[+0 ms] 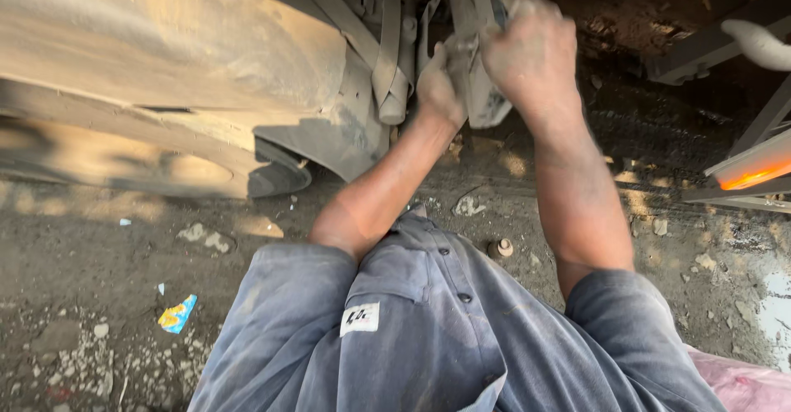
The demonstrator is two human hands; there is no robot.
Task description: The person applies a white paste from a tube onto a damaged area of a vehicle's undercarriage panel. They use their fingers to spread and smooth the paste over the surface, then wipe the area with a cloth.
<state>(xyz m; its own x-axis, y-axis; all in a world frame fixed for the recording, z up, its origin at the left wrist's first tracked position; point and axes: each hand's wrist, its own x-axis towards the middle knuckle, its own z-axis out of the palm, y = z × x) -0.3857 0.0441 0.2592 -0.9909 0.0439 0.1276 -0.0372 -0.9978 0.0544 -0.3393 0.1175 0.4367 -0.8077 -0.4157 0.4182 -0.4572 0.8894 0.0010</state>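
— Where are the hands?

— Both are up at the far side, on a dusty grey metal bracket under the vehicle body. The left hand is wrapped around its left edge; the right hand is clenched over its top.

— And the ground?

— Dirt ground, with a colourful wrapper lying near left.

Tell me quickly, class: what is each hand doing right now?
Left hand: closed on the dusty metal part under the vehicle.
Right hand: closed over the top of the same part.
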